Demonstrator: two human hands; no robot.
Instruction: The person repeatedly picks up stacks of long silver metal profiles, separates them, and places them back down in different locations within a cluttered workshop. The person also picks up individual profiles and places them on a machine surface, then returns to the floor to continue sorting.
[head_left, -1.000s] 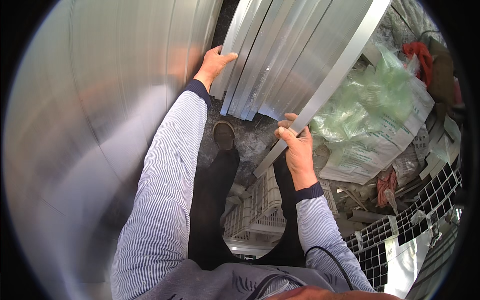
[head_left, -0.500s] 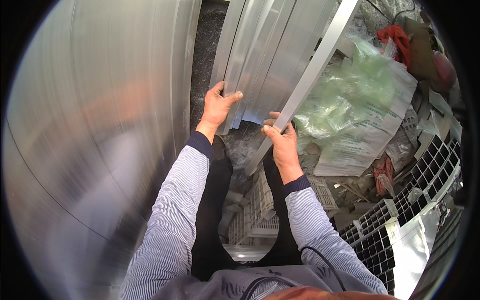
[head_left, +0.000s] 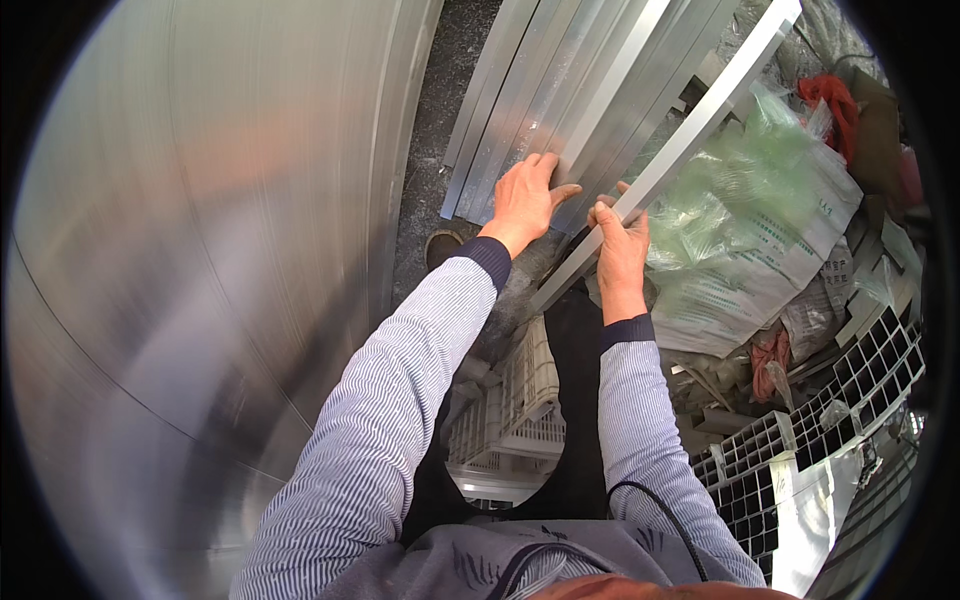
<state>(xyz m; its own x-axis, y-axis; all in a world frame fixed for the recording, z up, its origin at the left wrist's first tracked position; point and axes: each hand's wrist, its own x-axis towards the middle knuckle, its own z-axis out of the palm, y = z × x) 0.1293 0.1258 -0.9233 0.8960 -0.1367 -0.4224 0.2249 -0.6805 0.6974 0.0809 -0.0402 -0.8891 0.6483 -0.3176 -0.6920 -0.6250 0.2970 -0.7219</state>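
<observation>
L hand (head_left: 524, 197): I see it laid flat, fingers spread, palm down on the stack of aluminium profiles (head_left: 560, 90) that leans away toward the top edge of the view. Not clenched, not gripping; it presses on the face of the stack near its lower end. Thumb points toward the R hand.

R hand (head_left: 620, 250): I see it closed around a single long profile bar (head_left: 700, 125), light-coloured, which runs diagonally from beside the wrist up to the top right corner. Fingers wrap the bar's edge, thumb on the near face. The bar lies just beside the stack, on its right side, and crosses in front of it.

Surroundings: a large curved sheet-metal surface (head_left: 200, 280) fills the left half. A clear plastic bag w/ green tint (head_left: 760, 220) sits right of the bar, touching it or nearly so; I cannot tell which. A white plastic crate (head_left: 515, 410) stands on the floor betw. the legs. Dark hollow multi-cell extrusions (head_left: 800, 440) lie at lower right. A red cloth (head_left: 830, 95) shows near the top right.
</observation>
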